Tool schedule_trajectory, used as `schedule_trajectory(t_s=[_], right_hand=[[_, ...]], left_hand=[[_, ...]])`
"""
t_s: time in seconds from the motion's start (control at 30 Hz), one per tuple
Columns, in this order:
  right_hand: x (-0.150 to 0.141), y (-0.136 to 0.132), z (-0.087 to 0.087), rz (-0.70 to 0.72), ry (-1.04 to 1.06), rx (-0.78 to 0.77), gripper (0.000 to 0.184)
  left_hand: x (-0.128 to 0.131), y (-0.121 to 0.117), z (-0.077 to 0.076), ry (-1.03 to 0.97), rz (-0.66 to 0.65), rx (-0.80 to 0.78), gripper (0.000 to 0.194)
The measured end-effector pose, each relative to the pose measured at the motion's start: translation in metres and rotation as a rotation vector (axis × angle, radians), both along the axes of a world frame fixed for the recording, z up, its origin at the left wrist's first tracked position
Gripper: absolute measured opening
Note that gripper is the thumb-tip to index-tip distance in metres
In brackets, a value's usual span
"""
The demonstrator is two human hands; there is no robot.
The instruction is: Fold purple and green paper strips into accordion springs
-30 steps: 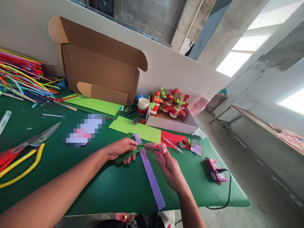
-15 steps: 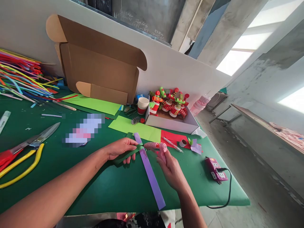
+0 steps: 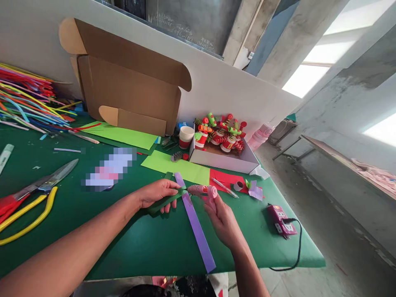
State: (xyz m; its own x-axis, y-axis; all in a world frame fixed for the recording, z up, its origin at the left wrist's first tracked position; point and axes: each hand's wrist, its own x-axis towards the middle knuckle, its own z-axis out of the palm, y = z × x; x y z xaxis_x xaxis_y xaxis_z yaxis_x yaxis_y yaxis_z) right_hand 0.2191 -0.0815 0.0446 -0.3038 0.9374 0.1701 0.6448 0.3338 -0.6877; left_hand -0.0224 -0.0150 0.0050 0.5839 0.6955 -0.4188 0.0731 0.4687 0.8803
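Observation:
Between the fingers of my left hand is a dark green paper strip, pinched near its end. My right hand is closed round the handle of a pink glue gun. The gun's nozzle points left and meets or nearly meets the tip of the green strip; whether they touch I cannot tell. A long purple paper strip lies slantwise on the table, its upper part passing under the green strip's end and the nozzle.
Large scissors lie at the left. Behind my hands are light green paper, red paper with a pen, paper cups and a white box of paper figures. A purple power unit with a black cable sits right.

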Motion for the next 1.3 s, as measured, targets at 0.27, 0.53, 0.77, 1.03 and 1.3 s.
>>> schedule_trajectory(t_s=[0.27, 0.53, 0.77, 1.03, 1.3], right_hand=[[0.0003, -0.0016, 0.0017, 0.029, 0.015, 0.0, 0.028], [0.0006, -0.0017, 0.0007, -0.018, -0.016, -0.012, 0.027], [-0.0006, -0.0035, 0.0023, -0.002, -0.002, -0.026, 0.027], [0.0021, -0.0021, -0.0008, -0.031, 0.037, 0.006, 0.027], [-0.0006, -0.0008, -0.0034, -0.029, 0.032, 0.001, 0.025]], left_hand=[[0.001, -0.0009, 0.0032, 0.017, 0.0, 0.008, 0.034], [0.0009, -0.0008, 0.004, 0.015, 0.003, 0.003, 0.035], [0.0016, -0.0017, 0.0059, 0.023, -0.003, 0.015, 0.034], [0.0002, -0.0019, 0.0081, 0.03, -0.004, 0.011, 0.036], [0.0005, -0.0018, 0.0058, 0.007, 0.0, 0.002, 0.037]])
